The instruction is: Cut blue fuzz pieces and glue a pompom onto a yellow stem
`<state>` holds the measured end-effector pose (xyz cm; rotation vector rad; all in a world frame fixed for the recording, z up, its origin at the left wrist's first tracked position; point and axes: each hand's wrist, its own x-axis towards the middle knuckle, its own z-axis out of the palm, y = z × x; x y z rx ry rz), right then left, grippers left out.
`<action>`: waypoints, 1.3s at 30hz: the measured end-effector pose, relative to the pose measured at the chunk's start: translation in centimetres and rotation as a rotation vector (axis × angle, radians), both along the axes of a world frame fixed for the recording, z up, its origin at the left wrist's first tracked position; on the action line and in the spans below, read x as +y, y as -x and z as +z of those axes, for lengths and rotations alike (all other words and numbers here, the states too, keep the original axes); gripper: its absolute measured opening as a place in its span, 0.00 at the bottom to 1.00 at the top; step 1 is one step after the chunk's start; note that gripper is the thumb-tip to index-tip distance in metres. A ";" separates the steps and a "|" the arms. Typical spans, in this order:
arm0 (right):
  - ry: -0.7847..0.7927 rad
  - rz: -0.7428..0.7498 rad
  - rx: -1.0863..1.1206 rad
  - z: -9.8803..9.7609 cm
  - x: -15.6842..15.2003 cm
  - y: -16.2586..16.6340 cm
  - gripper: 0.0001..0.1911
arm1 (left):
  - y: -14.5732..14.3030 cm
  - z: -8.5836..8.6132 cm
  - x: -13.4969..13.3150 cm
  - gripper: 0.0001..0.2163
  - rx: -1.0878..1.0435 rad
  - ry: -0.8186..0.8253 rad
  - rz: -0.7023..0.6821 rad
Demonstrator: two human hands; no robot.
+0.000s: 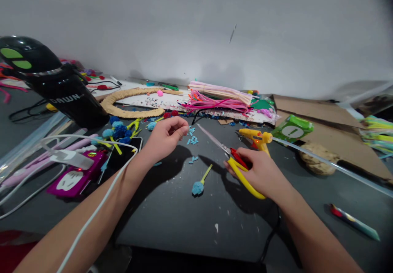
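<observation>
My right hand (260, 172) grips scissors (215, 140) by their yellow and red handles. The blades look nearly together and point up and left. Fingers pinched, my left hand (168, 138) is raised left of the blade tips; whatever it may hold is hidden. Small cut light-blue pieces (193, 140) lie on the dark table (172, 224) just beyond and below the blades. Nearer to me is a blue fuzzy flower head (197, 188) on a yellow-green stem (207, 173). A bunch of similar blue flowers (119, 131) sits left of my left hand.
A yellow glue gun (254, 136) is right of the scissors, by a green box (293, 129). Pipe cleaner bundles (219, 97) and a wrapped ring (113, 103) lie behind. At left stand a black tumbler (73, 93) and purple power bank (76, 177); a white cable (101, 209) crosses my left arm.
</observation>
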<state>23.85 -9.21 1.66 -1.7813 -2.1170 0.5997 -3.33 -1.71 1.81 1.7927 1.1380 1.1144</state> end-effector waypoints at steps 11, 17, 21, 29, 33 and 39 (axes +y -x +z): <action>-0.039 0.032 -0.109 0.5 0.0 0.2 0.19 | -0.2 0.3 -0.2 0.10 -0.057 0.027 -0.021; -0.022 0.014 -0.104 0.5 0.1 0.2 0.18 | -0.1 0.4 -0.3 0.11 -0.061 0.035 -0.036; -0.016 0.026 -0.107 0.5 0.1 0.2 0.19 | -0.1 0.3 -0.2 0.10 -0.039 0.024 -0.029; -0.029 0.041 -0.129 0.3 0.0 0.1 0.21 | 0.1 0.3 -0.4 0.10 -0.018 0.016 -0.033; -0.030 0.046 -0.136 0.2 0.1 0.1 0.20 | -0.1 0.4 -0.4 0.10 -0.006 0.006 -0.028; -0.027 0.042 -0.136 0.4 0.1 0.3 0.20 | -0.2 0.6 -0.4 0.10 -0.004 0.000 -0.024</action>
